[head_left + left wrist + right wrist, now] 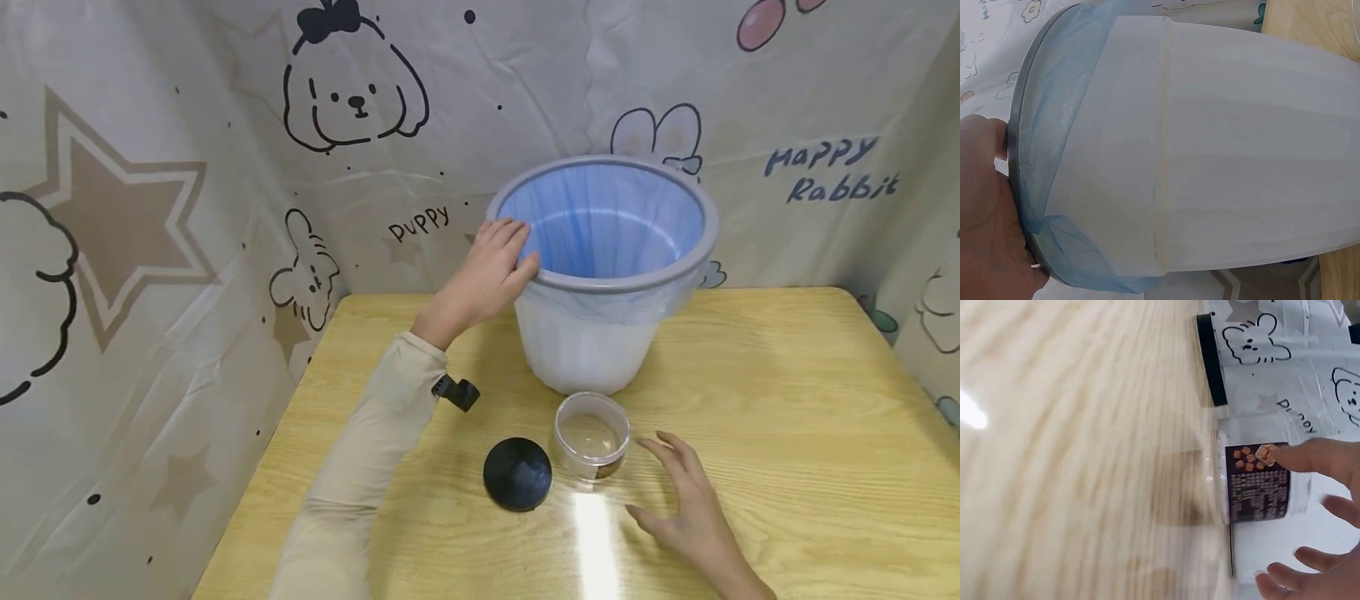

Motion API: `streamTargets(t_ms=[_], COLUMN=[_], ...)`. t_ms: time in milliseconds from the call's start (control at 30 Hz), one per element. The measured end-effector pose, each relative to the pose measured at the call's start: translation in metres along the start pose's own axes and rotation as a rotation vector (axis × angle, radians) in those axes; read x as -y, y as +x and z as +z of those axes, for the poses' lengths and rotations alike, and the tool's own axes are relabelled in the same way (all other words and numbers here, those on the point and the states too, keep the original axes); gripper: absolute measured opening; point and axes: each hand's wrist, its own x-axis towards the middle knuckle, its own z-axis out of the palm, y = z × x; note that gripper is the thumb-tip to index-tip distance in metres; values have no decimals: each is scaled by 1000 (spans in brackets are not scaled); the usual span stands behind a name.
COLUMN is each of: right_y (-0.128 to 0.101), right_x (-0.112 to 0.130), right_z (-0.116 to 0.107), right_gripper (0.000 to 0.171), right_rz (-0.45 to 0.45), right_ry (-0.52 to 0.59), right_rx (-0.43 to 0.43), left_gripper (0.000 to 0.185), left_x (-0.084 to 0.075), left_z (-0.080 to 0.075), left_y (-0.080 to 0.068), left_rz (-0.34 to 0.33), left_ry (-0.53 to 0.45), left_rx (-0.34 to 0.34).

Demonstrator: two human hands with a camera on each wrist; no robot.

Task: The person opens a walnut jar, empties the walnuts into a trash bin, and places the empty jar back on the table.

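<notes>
A white trash can point(588, 350) with a grey rim and blue liner bag point(600, 212) stands upright at the back. My left hand point(495, 262) grips its rim at the left, thumb on the near side. In the left wrist view this hand point(988, 206) sits at the grey rim, over the folded bag edge. In front of the can stands a clear round jar point(592, 437) without its lid. Its dark label point(1257, 487) faces the right wrist view. Right of the jar, my right hand point(686, 508) is spread with bent fingers, holding nothing.
A round black lid point(517, 474) lies flat on the wooden table point(787, 433), just left of the jar. Cloth with cartoon drawings point(450, 83) hangs behind the table and along both sides. A small black device point(456, 392) is strapped at my left wrist.
</notes>
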Motion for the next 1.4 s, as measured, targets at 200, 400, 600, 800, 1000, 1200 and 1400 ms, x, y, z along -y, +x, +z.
streamTargets(t_ms=[200,400,600,800,1000,1200,1400], right_y=[9,24,36,52,46,17,1], right_x=[9,7,-5,-14,-15,-12,-7], right_z=[14,31,52,71,66,46,36], right_gripper=[81,99,119,127,121,124,124], right_rz=[-76,4,152,209,252,341,368], right_ry=[-36,71,290,392,316,303,304], right_rx=[-1,-33,-24,-51,-87,-118,-142], left_gripper=[57,56,57,56,56,57,57], left_x=[-2,-3,-2,-2,-4,-4,-1], left_z=[0,0,1,-1,1,2,2], left_y=[1,0,1,1,3,2,1], left_rz=[9,0,3,-3,8,7,-8], left_ry=[1,0,19,10,10,-12,-11], left_rx=[-5,-6,4,-4,-10,-9,-13])
